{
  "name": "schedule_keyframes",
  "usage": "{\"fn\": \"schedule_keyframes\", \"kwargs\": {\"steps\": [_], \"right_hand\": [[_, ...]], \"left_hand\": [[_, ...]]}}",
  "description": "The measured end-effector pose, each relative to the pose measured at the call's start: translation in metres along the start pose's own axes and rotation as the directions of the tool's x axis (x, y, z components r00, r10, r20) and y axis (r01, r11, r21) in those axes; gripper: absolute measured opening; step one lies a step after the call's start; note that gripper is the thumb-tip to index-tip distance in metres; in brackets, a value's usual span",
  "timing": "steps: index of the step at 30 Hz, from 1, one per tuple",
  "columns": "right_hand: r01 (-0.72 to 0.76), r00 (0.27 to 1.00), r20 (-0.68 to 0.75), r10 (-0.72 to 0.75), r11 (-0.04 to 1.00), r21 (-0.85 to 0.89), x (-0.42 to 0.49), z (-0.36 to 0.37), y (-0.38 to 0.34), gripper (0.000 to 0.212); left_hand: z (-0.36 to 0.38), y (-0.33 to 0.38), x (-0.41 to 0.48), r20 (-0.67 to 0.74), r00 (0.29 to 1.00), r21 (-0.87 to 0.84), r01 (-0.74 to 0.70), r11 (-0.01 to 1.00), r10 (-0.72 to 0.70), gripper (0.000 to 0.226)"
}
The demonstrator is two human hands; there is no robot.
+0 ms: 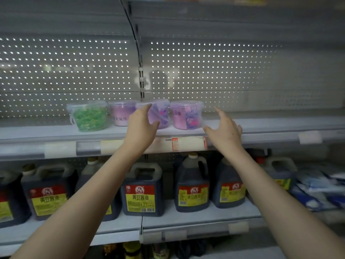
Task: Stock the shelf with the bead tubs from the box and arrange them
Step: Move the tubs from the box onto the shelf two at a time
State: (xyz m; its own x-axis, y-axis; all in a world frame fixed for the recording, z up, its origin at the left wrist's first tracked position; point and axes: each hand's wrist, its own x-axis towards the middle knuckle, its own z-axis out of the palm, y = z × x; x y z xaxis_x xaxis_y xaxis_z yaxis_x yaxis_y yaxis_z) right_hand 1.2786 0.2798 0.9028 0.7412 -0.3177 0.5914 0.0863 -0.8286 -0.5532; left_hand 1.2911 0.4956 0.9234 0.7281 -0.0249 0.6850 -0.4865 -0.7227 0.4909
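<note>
four clear plastic lidded bead tubs [87, 116] stand in a row on the grey metal shelf [270, 126], so stocking looks well along and arranging remains: the left hand [141, 126] clasps the third tub [162, 113], the right hand [224, 128] hovers spread and empty beside the fourth tub [186, 116].

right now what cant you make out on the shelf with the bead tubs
- Third tub from the left: head view, its left side is hidden by the left hand; grip or mere touch unclear.
- Right hand: open by the rightmost tub; contact unclear.
- Tub labels: blurred, mostly unreadable.
- Price tag: print too small and blurred.
- The supply box: outside the frame.
</note>
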Motion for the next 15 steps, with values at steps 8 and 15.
{"fn": "schedule_keyframes", "kwargs": {"steps": [8, 15], "right_hand": [[-0.043, 0.998, -0.039, 0.042, 0.998, -0.037, -0.053, -0.062, 0.079, 0.058], [-0.158, 0.987, -0.048, 0.152, 0.975, -0.159, -0.118, -0.118, 0.181, 0.052]], "left_hand": [[0.049, 0.059, -0.061, 0.137, 0.988, -0.052, -0.070, 0.996, 0.076, 0.052], [0.120, 0.105, -0.121, 0.235, 0.964, -0.088, -0.109, 0.990, 0.127, 0.041]]}}
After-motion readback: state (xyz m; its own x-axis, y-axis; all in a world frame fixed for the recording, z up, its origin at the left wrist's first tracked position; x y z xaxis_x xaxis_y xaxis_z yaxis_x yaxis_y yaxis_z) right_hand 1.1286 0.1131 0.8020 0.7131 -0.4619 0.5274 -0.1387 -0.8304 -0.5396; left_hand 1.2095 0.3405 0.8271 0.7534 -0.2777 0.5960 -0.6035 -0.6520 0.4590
